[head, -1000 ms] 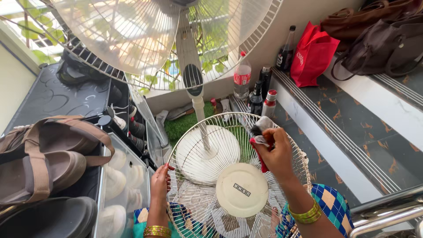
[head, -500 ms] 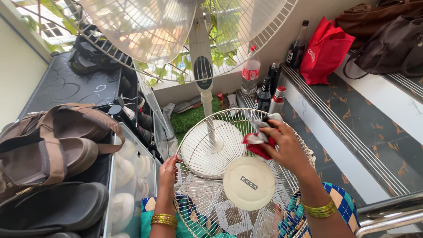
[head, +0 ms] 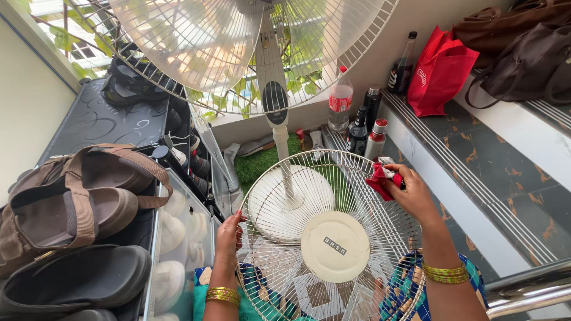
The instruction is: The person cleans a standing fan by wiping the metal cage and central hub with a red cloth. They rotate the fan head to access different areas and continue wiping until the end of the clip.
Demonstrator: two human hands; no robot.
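From the head camera, looking straight down: a detached white wire fan guard (head: pixel 297 238) lies across the person's lap, its round cream centre cap (head: pixel 335 246) facing up. The right hand (head: pixel 413 196) is at the guard's upper right rim, fingers (head: pixel 397 181) curled tight around a bunched red cloth (head: pixel 379 177), which is pressed against the wires there. A bit of white shows at the top of the cloth. Over on the other side, the left hand (head: pixel 227 235) grips the guard's left rim, fingers (head: pixel 236 223) folded over the outer ring, steadying it. Gold bangles on both wrists, and a bright patterned garment shows through the wires below.

Behind the guard stands the pedestal fan (head: pixel 262 53), its big head tilted toward the camera, pole running down to a round white base (head: pixel 291 199) seen through the mesh, sitting on a patch of green turf mat (head: pixel 262 161).

To the left, a dark shoe rack (head: pixel 101 128) carries a brown strapped sandal (head: pixel 77 196) and a black slipper (head: pixel 71 282) nearest the camera. To the right, a patterned step (head: pixel 476 160) with a cluster of bottles (head: pixel 360 122) at its foot, near the wall. Higher up, a red bag (head: pixel 440 71) and dark brown handbags (head: pixel 523 53) sit side by side. A metal railing (head: pixel 529 288) cuts the lower right corner.
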